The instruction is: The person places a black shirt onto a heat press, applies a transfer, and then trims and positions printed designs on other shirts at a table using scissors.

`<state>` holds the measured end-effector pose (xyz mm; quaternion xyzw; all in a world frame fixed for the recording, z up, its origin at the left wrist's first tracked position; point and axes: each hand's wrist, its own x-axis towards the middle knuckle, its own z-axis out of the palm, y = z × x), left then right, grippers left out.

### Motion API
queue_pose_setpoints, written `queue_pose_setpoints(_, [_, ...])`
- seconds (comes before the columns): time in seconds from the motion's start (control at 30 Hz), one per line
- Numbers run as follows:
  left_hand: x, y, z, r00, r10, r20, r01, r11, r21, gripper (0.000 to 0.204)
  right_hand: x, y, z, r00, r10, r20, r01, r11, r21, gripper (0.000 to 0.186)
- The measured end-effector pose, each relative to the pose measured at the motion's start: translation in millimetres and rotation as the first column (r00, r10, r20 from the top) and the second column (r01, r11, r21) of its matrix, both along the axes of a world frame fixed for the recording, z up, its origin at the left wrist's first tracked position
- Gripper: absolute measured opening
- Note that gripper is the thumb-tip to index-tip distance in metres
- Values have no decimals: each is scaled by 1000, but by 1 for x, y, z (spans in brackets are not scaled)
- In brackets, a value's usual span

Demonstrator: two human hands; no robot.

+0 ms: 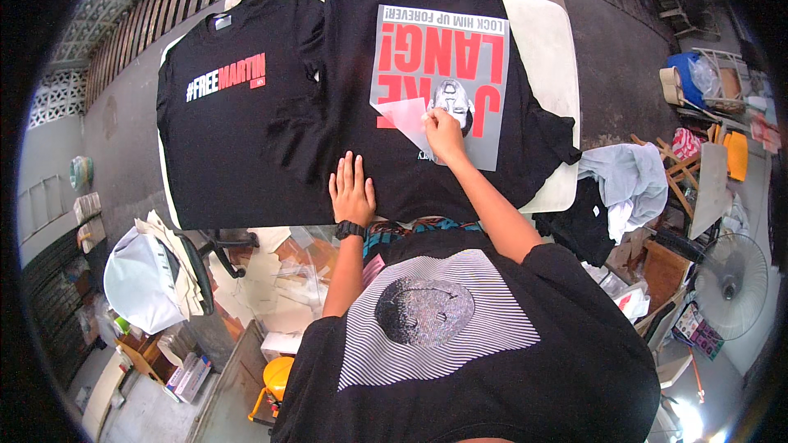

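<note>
Black cotton shirt [460,172] flat on white table [550,49], soft, slightly creased. On its chest: grey rectangular transfer print [460,66], red block lettering, glossy. Clear film [404,115], thin, translucent, corner curled up off print's lower left. Right hand [445,135]: fingertips pinched together on film edge. Left hand [351,190]: flat, fingers spread, pressing shirt just below print. Second black shirt [230,115] alongside, left.

Two T-shirts lie side by side on the surface [548,57]. The right hand's fingers [432,118] pinch the sheet [443,74] lying on the nearer T-shirt [427,172]. The left hand [352,190] rests flat just left of them. The other T-shirt [230,115] lies farther left.
</note>
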<state>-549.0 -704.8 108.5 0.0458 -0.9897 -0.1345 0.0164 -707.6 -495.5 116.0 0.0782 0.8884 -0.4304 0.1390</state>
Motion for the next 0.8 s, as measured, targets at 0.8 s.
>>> queue_pose_setpoints(0.8, [1,135,23,827,-561,-38,547,787,286,53,39,166,27,329,914,-237,-662,402,633,34])
